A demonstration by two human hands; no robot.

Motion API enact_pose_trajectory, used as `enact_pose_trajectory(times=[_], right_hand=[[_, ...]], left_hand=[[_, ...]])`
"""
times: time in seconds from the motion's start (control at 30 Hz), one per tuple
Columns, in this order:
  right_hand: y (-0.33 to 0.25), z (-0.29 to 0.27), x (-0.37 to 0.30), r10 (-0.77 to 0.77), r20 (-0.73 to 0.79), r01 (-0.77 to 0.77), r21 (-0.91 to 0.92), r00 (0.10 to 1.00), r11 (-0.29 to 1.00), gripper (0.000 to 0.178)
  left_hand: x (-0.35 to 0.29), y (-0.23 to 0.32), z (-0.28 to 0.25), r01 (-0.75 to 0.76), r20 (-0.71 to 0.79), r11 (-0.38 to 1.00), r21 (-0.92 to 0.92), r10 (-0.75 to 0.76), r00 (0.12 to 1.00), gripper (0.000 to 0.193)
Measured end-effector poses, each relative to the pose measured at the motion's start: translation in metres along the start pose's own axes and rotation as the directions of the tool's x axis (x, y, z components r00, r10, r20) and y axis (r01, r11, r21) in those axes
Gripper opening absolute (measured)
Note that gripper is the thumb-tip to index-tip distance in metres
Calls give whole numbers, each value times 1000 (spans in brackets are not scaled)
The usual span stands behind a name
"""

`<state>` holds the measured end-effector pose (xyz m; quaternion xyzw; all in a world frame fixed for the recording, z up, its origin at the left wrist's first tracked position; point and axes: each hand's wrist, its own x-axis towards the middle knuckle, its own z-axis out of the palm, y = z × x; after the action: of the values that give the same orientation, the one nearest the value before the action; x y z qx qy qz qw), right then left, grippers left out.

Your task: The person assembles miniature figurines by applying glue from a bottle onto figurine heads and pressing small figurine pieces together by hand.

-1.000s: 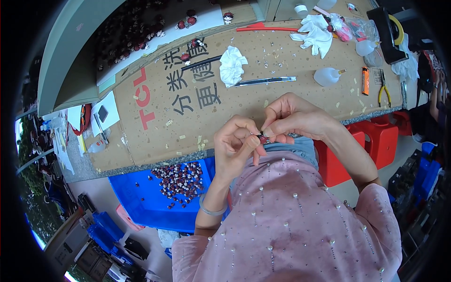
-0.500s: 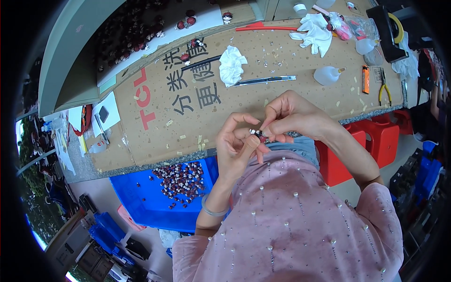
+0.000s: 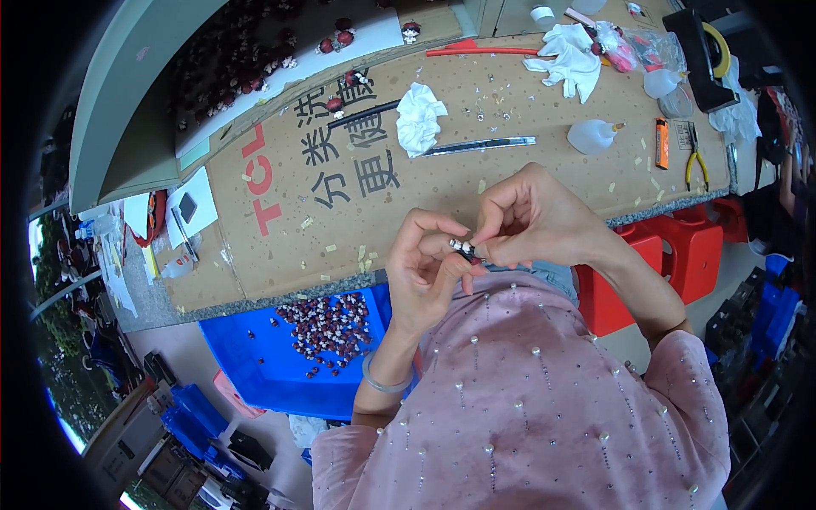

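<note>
Between my two hands, just past the table's front edge, is a small figurine (image 3: pixel 463 248) with black and white parts; fingers cover the rest of it. My left hand (image 3: pixel 427 268) grips it between thumb and fingers, the index finger arched above. Thumb and index finger of my right hand (image 3: pixel 523 225) pinch at its right side. Whether the right fingertips hold a separate small piece cannot be made out. To the lower left, a blue bin (image 3: pixel 246 374) holds many dark red and white figurines (image 3: pixel 327 331) of similar size.
Cardboard (image 3: pixel 280 246) covers the table. On it lie a crumpled white cloth (image 3: pixel 419 119), a craft knife (image 3: pixel 480 146), a squeeze bottle (image 3: pixel 592 136), an orange lighter (image 3: pixel 661 143) and yellow-handled pliers (image 3: pixel 697 166). A shelf (image 3: pixel 140 144) with more figurines stands at the back left. Red stools (image 3: pixel 625 285) are at right.
The figurine has turned slightly in my fingers, showing more of its white part. My left hand has shifted a little to the left; the right keeps its pinch.
</note>
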<state>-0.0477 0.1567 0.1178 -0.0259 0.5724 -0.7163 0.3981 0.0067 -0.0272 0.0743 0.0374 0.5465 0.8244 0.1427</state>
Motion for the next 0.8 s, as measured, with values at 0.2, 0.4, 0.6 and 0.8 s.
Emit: enact_pose_trajectory(times=[0.2, 0.4, 0.6, 0.8], right_hand=[[-4, 1, 1, -3, 24, 3, 13, 1000, 1000, 6], [-1, -1, 6, 27, 23, -27, -4, 999, 1000, 4], [6, -4, 12, 62, -1, -62, 32, 998, 998, 7], [5, -3, 13, 81, 0, -81, 51, 997, 995, 8]], left_hand=[[-1, 6, 2, -51, -4, 993, 107, 52, 999, 20], [-1, -3, -1, 12, -22, 1000, -25, -12, 1000, 17], [-2, -5, -1, 119, -54, 967, -226, -135, 989, 16], [-2, -4, -3, 141, -35, 970, -197, -151, 988, 13]])
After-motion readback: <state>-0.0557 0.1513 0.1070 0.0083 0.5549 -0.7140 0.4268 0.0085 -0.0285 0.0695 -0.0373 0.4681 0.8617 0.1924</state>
